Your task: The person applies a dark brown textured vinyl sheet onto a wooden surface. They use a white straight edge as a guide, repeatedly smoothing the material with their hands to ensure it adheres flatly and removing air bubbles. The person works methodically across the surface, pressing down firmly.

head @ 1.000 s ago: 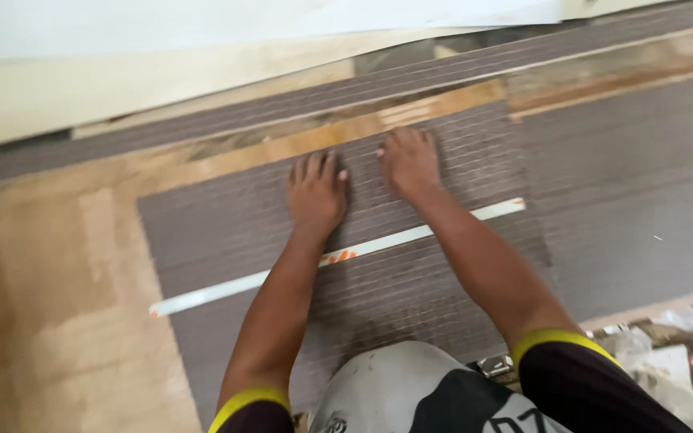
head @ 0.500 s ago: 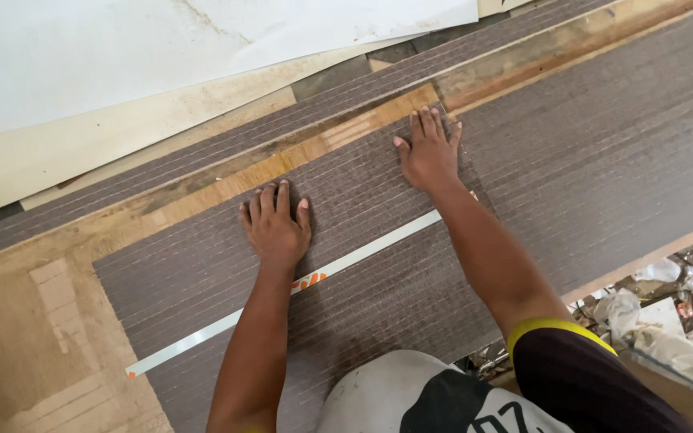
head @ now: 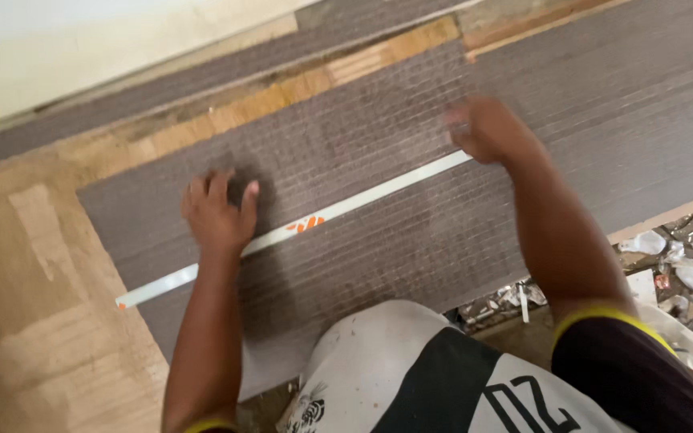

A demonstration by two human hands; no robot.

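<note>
A dark grey-brown ribbed floor panel point(head: 346, 152) lies flat on the floor with a white strip point(head: 338, 210) running across it. My left hand point(head: 218, 210) presses flat on the panel just above the strip, fingers spread. My right hand point(head: 487, 128) rests on the panel near the strip's right end; it is blurred, fingers loosely curled, and holds nothing that I can see. My knee in pale trousers point(head: 378, 361) is at the bottom.
Bare wooden subfloor point(head: 34, 305) shows at the left and along the panel's far edge. More dark panels point(head: 627, 88) cover the floor at the right. A pale wall base point(head: 82, 48) runs along the top. Plastic scraps and debris point(head: 675, 265) lie at the lower right.
Both hands have slid apart and towards me on the panel. The left hand now sits by the strip's middle, the right near its right end. The view has shifted closer.
</note>
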